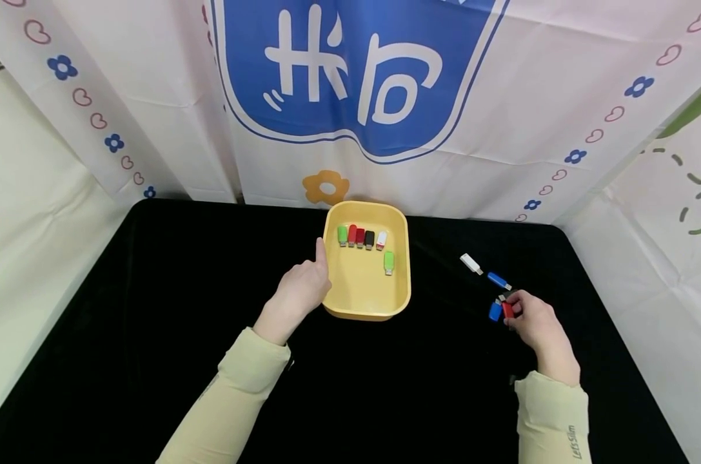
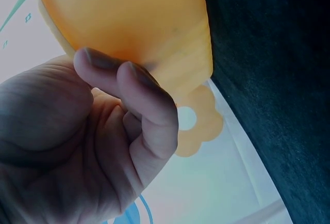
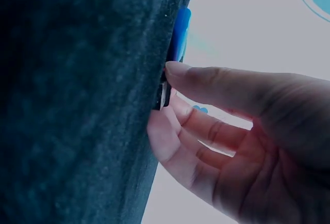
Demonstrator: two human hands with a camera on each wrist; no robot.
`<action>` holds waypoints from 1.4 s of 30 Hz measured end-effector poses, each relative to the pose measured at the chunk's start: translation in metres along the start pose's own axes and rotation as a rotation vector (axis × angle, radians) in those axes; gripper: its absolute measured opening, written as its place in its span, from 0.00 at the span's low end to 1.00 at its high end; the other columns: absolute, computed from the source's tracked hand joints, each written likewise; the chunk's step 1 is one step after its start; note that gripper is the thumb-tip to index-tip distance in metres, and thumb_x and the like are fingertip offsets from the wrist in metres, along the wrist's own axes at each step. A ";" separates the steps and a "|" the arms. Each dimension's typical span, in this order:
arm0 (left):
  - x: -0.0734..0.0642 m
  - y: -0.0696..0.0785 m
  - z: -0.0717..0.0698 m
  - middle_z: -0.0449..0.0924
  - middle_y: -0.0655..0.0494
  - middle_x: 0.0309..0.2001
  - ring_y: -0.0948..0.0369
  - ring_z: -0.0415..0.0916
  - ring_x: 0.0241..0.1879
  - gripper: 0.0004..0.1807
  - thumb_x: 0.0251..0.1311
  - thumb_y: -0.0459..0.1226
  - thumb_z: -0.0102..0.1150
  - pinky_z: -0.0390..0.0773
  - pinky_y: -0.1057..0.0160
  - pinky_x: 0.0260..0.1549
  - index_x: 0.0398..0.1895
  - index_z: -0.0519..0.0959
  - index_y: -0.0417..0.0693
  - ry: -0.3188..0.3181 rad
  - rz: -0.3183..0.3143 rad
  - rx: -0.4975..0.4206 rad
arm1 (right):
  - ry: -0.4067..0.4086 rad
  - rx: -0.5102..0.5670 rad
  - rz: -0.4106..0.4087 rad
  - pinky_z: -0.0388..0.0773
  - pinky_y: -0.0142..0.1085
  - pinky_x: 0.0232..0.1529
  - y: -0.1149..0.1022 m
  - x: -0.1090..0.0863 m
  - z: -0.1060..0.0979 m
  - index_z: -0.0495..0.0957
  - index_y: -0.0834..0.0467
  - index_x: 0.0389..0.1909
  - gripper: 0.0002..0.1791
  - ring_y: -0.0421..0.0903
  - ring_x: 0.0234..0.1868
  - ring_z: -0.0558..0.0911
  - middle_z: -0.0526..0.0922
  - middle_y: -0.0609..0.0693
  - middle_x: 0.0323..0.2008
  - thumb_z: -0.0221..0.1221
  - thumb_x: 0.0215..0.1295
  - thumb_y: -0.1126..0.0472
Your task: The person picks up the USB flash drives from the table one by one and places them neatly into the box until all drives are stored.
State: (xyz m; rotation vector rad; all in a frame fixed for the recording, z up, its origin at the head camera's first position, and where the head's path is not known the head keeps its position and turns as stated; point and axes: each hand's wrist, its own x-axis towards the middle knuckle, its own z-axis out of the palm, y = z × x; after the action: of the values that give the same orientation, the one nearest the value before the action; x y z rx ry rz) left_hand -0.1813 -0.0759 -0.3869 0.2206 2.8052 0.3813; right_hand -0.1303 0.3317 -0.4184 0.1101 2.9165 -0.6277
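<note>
While the left hand (image 1: 301, 284) grips the tray (image 1: 356, 296), the right hand (image 1: 539, 325) (sleeve (image 1: 550, 412): "LetsSlim") pinches a red stick (image 1: 507, 310).

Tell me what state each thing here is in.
Yellow box, upright, partly filled
Row of five sticks, lying flat, metal ends bare
Single green stick, lying apart, metal end bare
Loose white stick, lying down, metal end bare
Farther blue stick, metal end bare
Loose red stick, partly hidden
Nearer blue stick, beside loose red stick
Left hand, touching box, grip unclear
Right hand, around loose red stick
Backdrop, creased
</note>
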 end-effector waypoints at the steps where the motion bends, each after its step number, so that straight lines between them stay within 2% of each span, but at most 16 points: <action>1: 0.000 0.000 0.000 0.72 0.54 0.17 0.62 0.66 0.14 0.46 0.70 0.35 0.53 0.63 0.69 0.14 0.79 0.35 0.32 0.001 0.002 0.002 | -0.011 -0.008 0.001 0.74 0.51 0.41 -0.001 0.000 -0.001 0.73 0.68 0.51 0.20 0.57 0.40 0.78 0.79 0.64 0.40 0.65 0.59 0.67; 10: 0.002 -0.001 0.001 0.72 0.53 0.17 0.61 0.67 0.14 0.46 0.70 0.35 0.53 0.63 0.68 0.14 0.79 0.36 0.31 0.011 0.012 0.013 | -0.119 -0.009 0.031 0.73 0.48 0.41 -0.004 -0.003 -0.005 0.63 0.69 0.57 0.28 0.55 0.39 0.74 0.74 0.62 0.40 0.63 0.59 0.67; 20: 0.002 -0.001 0.000 0.72 0.53 0.17 0.61 0.66 0.14 0.46 0.70 0.35 0.52 0.63 0.68 0.14 0.79 0.34 0.32 -0.010 -0.001 0.005 | -0.088 -0.087 -0.046 0.71 0.47 0.38 -0.002 -0.004 -0.008 0.75 0.67 0.48 0.18 0.53 0.36 0.72 0.73 0.57 0.33 0.63 0.56 0.69; 26: 0.001 0.000 0.000 0.72 0.53 0.18 0.61 0.66 0.14 0.46 0.70 0.35 0.52 0.63 0.68 0.14 0.79 0.34 0.32 -0.014 -0.006 0.013 | -0.026 -0.032 -0.032 0.71 0.39 0.31 0.001 -0.007 -0.008 0.79 0.65 0.40 0.09 0.47 0.30 0.76 0.79 0.55 0.30 0.64 0.60 0.67; 29: 0.001 0.000 0.000 0.72 0.53 0.18 0.61 0.66 0.15 0.46 0.70 0.36 0.52 0.63 0.68 0.14 0.79 0.34 0.33 -0.018 -0.013 0.015 | 0.009 -0.004 -0.035 0.72 0.39 0.32 0.001 -0.009 -0.010 0.80 0.65 0.41 0.08 0.46 0.31 0.77 0.82 0.56 0.31 0.63 0.62 0.67; 36: 0.002 0.000 0.000 0.73 0.52 0.19 0.60 0.68 0.15 0.46 0.70 0.36 0.53 0.64 0.67 0.15 0.79 0.34 0.33 -0.015 -0.011 0.012 | 0.072 0.079 -0.053 0.82 0.45 0.36 -0.007 -0.009 -0.018 0.74 0.67 0.59 0.22 0.49 0.34 0.85 0.83 0.64 0.39 0.62 0.66 0.68; 39: 0.002 0.000 0.000 0.73 0.52 0.19 0.61 0.68 0.15 0.46 0.70 0.36 0.53 0.64 0.67 0.15 0.79 0.34 0.33 -0.012 -0.012 0.013 | 0.109 0.100 -0.087 0.84 0.44 0.36 -0.016 -0.010 -0.018 0.74 0.67 0.61 0.24 0.49 0.34 0.87 0.84 0.65 0.40 0.62 0.65 0.69; 42: 0.002 -0.001 0.000 0.73 0.53 0.18 0.61 0.67 0.15 0.46 0.70 0.36 0.53 0.63 0.68 0.14 0.79 0.34 0.33 -0.012 -0.013 0.013 | 0.165 0.092 -0.133 0.83 0.41 0.36 -0.026 -0.010 -0.018 0.76 0.66 0.59 0.22 0.49 0.35 0.87 0.86 0.63 0.39 0.64 0.63 0.69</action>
State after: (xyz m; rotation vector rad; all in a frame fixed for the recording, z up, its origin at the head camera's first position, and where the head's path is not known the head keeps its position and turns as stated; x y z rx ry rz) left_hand -0.1831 -0.0761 -0.3878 0.2062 2.7970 0.3569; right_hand -0.1253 0.3153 -0.3906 -0.0226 3.0729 -0.8104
